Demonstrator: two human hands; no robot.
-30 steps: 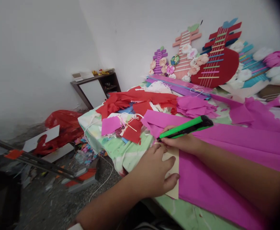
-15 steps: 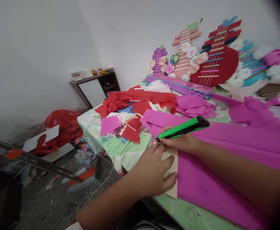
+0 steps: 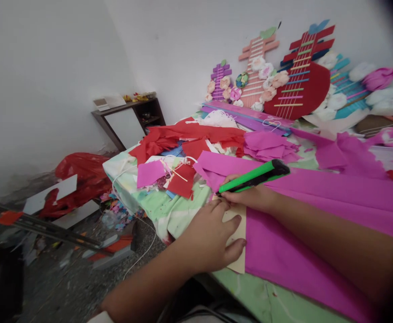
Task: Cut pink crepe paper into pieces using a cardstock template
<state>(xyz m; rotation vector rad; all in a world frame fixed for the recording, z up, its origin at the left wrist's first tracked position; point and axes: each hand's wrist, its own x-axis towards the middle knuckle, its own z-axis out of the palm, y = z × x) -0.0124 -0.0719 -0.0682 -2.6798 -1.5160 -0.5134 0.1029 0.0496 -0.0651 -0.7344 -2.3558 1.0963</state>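
Green utility knife was gripped in right hand, tip at the edge of magenta paper on table. Left hand lay spread flat, pressing cream card.

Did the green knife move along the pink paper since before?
Cannot tell. The green knife sits a bit left and higher in the picture, but so does the red heart board; the whole view shifted. Against the pink paper it looks unmoved.
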